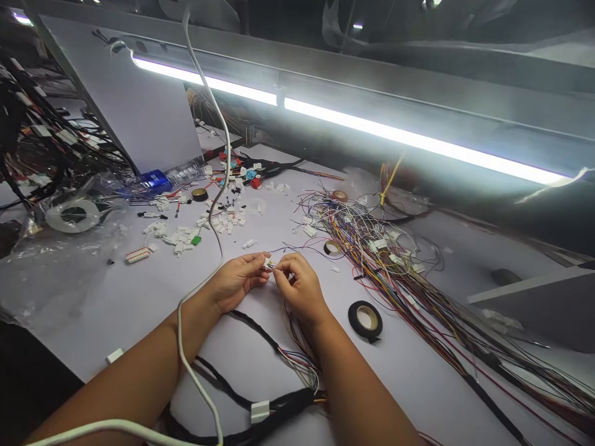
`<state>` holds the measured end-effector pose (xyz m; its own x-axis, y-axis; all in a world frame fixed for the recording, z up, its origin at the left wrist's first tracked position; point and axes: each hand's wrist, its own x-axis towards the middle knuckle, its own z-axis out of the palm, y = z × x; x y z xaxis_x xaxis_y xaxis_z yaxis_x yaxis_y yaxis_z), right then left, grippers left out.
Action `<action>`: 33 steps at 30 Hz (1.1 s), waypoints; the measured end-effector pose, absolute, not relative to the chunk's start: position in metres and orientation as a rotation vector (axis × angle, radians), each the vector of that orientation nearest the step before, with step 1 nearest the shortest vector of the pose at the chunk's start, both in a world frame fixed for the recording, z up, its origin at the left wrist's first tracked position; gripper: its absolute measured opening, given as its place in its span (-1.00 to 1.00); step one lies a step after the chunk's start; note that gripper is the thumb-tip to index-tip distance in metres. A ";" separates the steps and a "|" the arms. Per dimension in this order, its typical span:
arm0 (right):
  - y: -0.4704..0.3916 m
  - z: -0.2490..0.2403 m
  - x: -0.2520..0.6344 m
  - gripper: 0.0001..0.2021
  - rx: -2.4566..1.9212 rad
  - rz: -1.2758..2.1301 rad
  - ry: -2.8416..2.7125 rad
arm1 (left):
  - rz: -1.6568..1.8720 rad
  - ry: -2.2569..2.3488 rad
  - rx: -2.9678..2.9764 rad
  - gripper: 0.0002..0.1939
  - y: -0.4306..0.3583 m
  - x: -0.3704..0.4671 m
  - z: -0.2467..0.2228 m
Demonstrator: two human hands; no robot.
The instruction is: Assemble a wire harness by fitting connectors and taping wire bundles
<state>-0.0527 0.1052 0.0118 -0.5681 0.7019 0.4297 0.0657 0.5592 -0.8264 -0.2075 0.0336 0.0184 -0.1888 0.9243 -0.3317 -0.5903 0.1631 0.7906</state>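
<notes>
Between the thumb and fingers of my left hand (242,277) is a small white connector (268,264). My right hand (300,285) is closed in a pinch close beside it, on thin wires (274,267) that run to the connector's right side. Whether the wire ends sit inside the connector is too small to tell. Beneath my hands and forearms lies a wire harness (290,402) wrapped in black tape, with loose coloured wires and a white connector (260,412) on it.
Right of my hands lie a black tape roll (357,308) and a long bundle of loose wires (395,285). Several white connectors (223,220) are scattered at the back left, near a plastic bottle (158,181). A white cable (218,204) hangs across the left forearm. A lamp tube (372,127) crosses overhead.
</notes>
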 end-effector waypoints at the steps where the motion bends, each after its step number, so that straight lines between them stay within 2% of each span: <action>1: 0.105 0.012 -0.053 -0.93 -0.623 0.998 -2.015 | 1.427 1.058 0.418 -0.80 0.034 -0.207 0.018; 11: 0.106 0.008 -0.054 -0.91 -0.629 0.945 -2.044 | 1.422 1.074 0.447 -0.81 0.033 -0.207 0.022; 24: 0.097 0.011 -0.057 -0.92 -0.809 0.721 -2.213 | 1.519 1.241 0.483 -0.69 0.036 -0.197 0.015; 30: 0.104 0.011 -0.056 -0.94 -0.742 1.177 -1.969 | 1.479 1.172 0.477 -0.74 0.034 -0.202 0.022; 33: 0.105 0.012 -0.056 -0.91 -0.777 1.198 -1.972 | 1.465 1.185 0.471 -0.75 0.034 -0.202 0.022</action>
<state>-0.0562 0.1047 0.0117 -0.5812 0.7745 0.2496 0.1358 0.3947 -0.9087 -0.2022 0.0344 0.0221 -0.2822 0.9048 -0.3190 -0.5011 0.1445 0.8532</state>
